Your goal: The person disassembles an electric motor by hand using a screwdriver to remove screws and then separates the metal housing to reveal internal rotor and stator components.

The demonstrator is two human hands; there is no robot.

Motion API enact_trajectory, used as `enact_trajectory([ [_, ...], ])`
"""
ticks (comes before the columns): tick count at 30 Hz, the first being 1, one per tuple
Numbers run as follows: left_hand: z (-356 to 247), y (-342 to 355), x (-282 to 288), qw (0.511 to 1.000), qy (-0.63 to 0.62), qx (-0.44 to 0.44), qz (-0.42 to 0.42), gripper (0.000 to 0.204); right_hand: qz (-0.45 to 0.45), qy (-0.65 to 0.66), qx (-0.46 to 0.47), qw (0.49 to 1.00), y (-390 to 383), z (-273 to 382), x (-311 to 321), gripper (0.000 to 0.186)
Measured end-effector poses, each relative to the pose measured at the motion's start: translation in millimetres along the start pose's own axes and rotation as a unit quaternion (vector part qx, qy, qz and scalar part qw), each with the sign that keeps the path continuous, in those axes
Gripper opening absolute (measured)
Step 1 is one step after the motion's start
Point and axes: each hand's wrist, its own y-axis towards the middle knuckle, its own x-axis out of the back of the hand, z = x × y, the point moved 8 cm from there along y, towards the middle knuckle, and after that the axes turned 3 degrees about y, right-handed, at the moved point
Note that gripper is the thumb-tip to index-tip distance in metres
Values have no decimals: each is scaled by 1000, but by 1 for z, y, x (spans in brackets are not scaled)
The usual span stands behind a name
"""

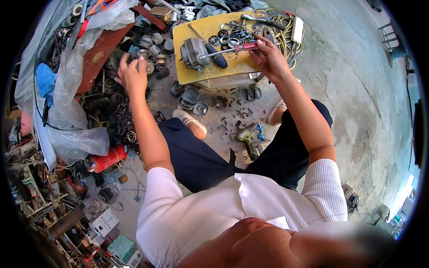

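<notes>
My right hand [271, 61] is closed on the reddish handle of a screwdriver [245, 47]. Its shaft points left, and the tip appears to meet the side of a grey metal motor housing [192, 51] on the low yellow table [183, 77]. A second screwdriver with a dark handle [216, 56] lies beside the housing, partly beneath the shaft. Left of the table, my left hand [133, 75] is raised with its fingers apart, above a heap of used motor parts [156, 50]. Nothing shows in that hand.
Metal rings [225, 33] and a ratchet wrench [263, 21] lie on the table's far side, next to coiled cable [282, 18] and a white power strip [296, 29]. A green drill [246, 139] is on the floor between my legs. Scrap and plastic sheeting [67, 111] crowd the left.
</notes>
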Motion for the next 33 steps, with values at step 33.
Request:
enact_trajectory([
  [33, -92, -22, -18, 913, -303, -199, 188, 60, -11, 28, 96, 995, -14, 5, -2, 40],
])
